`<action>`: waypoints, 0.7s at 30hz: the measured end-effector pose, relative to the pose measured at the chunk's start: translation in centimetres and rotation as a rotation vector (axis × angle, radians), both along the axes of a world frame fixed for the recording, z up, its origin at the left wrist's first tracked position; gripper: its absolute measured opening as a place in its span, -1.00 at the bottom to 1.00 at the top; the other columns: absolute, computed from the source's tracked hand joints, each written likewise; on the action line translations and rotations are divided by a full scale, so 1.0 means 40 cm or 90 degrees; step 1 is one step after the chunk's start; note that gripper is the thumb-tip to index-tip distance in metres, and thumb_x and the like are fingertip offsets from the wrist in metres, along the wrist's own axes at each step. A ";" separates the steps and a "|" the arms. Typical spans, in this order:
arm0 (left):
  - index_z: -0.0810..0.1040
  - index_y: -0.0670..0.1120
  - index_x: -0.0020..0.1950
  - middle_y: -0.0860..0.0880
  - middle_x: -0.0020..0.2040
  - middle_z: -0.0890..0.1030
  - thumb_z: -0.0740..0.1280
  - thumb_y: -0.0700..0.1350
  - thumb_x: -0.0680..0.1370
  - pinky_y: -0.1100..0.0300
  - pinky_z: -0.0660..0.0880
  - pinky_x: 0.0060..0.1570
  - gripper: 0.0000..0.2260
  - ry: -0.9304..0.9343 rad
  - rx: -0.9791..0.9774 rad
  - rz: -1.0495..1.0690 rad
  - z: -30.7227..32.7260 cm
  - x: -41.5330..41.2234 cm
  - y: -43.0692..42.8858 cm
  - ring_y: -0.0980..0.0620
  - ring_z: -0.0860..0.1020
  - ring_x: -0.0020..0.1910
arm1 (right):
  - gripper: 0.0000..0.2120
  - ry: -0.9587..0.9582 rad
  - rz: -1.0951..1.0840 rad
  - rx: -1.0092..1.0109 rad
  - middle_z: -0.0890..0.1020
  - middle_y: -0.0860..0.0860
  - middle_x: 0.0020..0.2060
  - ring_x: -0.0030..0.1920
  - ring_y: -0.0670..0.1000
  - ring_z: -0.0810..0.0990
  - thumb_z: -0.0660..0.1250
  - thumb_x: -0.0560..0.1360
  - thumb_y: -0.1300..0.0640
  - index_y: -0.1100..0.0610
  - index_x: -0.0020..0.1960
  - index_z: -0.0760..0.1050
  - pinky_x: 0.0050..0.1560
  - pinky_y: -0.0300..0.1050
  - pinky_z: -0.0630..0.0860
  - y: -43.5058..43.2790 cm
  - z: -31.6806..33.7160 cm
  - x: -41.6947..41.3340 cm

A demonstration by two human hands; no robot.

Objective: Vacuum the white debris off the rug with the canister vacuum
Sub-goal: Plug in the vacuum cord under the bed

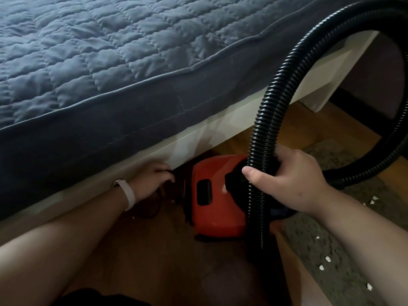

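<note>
Forearms are filling the bottom of the view, both reaching forward over the wooden floor (pixel 141 257). Taking the red canister vacuum (pixel 217 198) as the landmark, the bed (pixel 110 69) with its blue quilted cover is looming behind and above it, and the canister is sitting half under the white bed frame (pixel 194 140). To the right of the canister the grey rug (pixel 344 257) is lying along the floor, running from near the camera back toward the bed's foot. From the canister's top the black ribbed hose (pixel 271 102) is rising, arching high to the right and dropping behind the rug side. The right hand (pixel 284 177) is closing firmly around the hose just above the canister. The left hand (pixel 152 180), a white band at its wrist, is reaching to the canister's left under the bed frame, fingers curled around something dark, perhaps the cord, though I cannot tell. White debris (pixel 327 259) is lying scattered on the rug, right of the canister and beneath the right forearm, so the right hand is nearer to it; the nozzle end is not in view.
</note>
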State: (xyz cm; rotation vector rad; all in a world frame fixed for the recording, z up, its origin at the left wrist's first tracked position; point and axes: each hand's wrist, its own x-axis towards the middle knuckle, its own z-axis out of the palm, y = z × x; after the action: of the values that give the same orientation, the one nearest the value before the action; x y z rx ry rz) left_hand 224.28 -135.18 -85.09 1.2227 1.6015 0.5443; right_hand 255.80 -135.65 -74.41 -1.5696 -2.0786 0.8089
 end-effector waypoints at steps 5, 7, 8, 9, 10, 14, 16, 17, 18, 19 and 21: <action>0.56 0.04 -0.47 0.02 -0.53 0.32 0.31 0.17 0.41 0.12 0.30 -0.29 -0.68 -0.033 -0.045 -0.156 0.064 0.009 0.001 -0.08 0.35 -0.38 | -0.56 -0.023 -0.029 -0.006 0.62 -0.25 -0.28 -0.16 -0.26 0.56 0.15 0.23 -0.49 -0.17 -0.19 0.47 -0.04 -0.08 0.46 0.007 -0.007 -0.005; 0.59 0.04 -0.40 0.06 -0.52 0.31 0.34 0.25 0.42 0.21 0.26 -0.42 -0.66 -0.018 -0.095 -0.250 0.077 0.021 -0.006 0.03 0.29 -0.47 | -0.54 -0.031 -0.031 -0.007 0.62 -0.24 -0.29 -0.16 -0.25 0.56 0.14 0.23 -0.49 -0.14 -0.18 0.49 -0.04 -0.07 0.47 0.005 -0.006 -0.009; 0.61 0.04 -0.35 0.08 -0.52 0.33 0.36 0.26 0.44 0.24 0.24 -0.45 -0.67 -0.016 -0.133 -0.293 0.079 0.025 -0.011 0.08 0.28 -0.49 | -0.53 -0.034 -0.030 -0.008 0.62 -0.23 -0.30 -0.17 -0.25 0.55 0.14 0.23 -0.49 -0.13 -0.18 0.50 -0.05 -0.08 0.46 0.004 -0.005 -0.011; 0.63 0.04 -0.31 0.09 -0.51 0.34 0.35 0.23 0.48 0.24 0.24 -0.46 -0.68 0.001 -0.172 -0.337 0.078 0.029 -0.016 0.11 0.28 -0.50 | -0.53 -0.037 -0.028 -0.010 0.62 -0.23 -0.30 -0.18 -0.25 0.55 0.15 0.23 -0.49 -0.13 -0.19 0.50 -0.05 -0.08 0.46 0.002 -0.003 -0.013; 0.63 0.05 -0.28 0.11 -0.50 0.36 0.32 0.19 0.53 0.24 0.26 -0.45 -0.70 0.041 -0.219 -0.388 0.069 0.033 -0.023 0.12 0.30 -0.49 | -0.53 -0.040 -0.025 -0.012 0.62 -0.22 -0.30 -0.18 -0.25 0.55 0.16 0.24 -0.48 -0.12 -0.19 0.50 -0.06 -0.08 0.46 0.000 -0.002 -0.015; 0.59 0.04 -0.15 0.06 -0.28 0.51 0.31 0.10 0.57 0.21 0.41 -0.35 -0.81 0.344 -0.386 -0.516 -0.001 0.045 -0.068 0.09 0.45 -0.33 | -0.62 -0.034 -0.026 -0.010 0.62 -0.22 -0.30 -0.19 -0.24 0.56 0.23 0.29 -0.41 -0.12 -0.19 0.49 -0.07 -0.08 0.44 -0.009 0.005 -0.019; 0.61 -0.06 0.07 0.01 -0.18 0.54 0.28 0.04 0.59 0.26 0.44 -0.39 -0.78 0.473 -0.379 -0.473 -0.030 0.042 -0.086 0.06 0.49 -0.31 | -0.64 -0.021 -0.032 -0.007 0.62 -0.22 -0.31 -0.20 -0.24 0.56 0.25 0.29 -0.39 -0.11 -0.20 0.49 -0.09 -0.11 0.43 -0.015 0.009 -0.020; 0.60 -0.17 0.14 -0.03 -0.21 0.54 0.23 0.01 0.61 0.28 0.41 -0.49 -0.70 0.463 -0.386 -0.404 -0.035 0.041 -0.087 0.05 0.48 -0.40 | -0.64 -0.015 -0.035 -0.007 0.62 -0.22 -0.31 -0.21 -0.25 0.56 0.26 0.29 -0.38 -0.10 -0.20 0.50 -0.10 -0.13 0.43 -0.018 0.011 -0.020; 0.57 -0.24 0.19 -0.06 -0.26 0.54 0.20 -0.02 0.64 0.30 0.36 -0.56 -0.67 0.418 -0.390 -0.305 -0.035 0.040 -0.081 0.05 0.47 -0.48 | -0.65 -0.011 -0.037 -0.006 0.63 -0.24 -0.29 -0.21 -0.26 0.56 0.27 0.29 -0.37 -0.10 -0.21 0.50 -0.11 -0.15 0.42 -0.020 0.013 -0.020; 0.54 -0.26 0.22 -0.08 -0.27 0.55 0.18 -0.06 0.65 0.30 0.34 -0.58 -0.68 0.371 -0.370 -0.207 -0.028 0.045 -0.072 0.04 0.45 -0.52 | -0.65 -0.008 -0.039 -0.003 0.62 -0.30 -0.25 -0.22 -0.28 0.55 0.27 0.29 -0.37 -0.10 -0.21 0.50 -0.13 -0.19 0.41 -0.023 0.014 -0.019; 0.44 -0.23 0.32 -0.16 -0.10 0.61 0.13 -0.16 0.67 0.27 0.34 -0.56 -0.73 0.285 -0.308 -0.054 -0.003 0.063 -0.053 0.02 0.46 -0.47 | -0.65 -0.005 -0.043 0.004 0.57 -0.43 -0.18 -0.22 -0.31 0.55 0.27 0.29 -0.37 -0.10 -0.22 0.49 -0.16 -0.23 0.39 -0.026 0.015 -0.019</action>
State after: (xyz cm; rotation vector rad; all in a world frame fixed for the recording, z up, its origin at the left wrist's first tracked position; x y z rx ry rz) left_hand 226.79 -137.29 -85.20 1.0738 1.8951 -0.1894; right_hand 255.04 -136.67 -73.79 -1.6328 -2.0204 0.7731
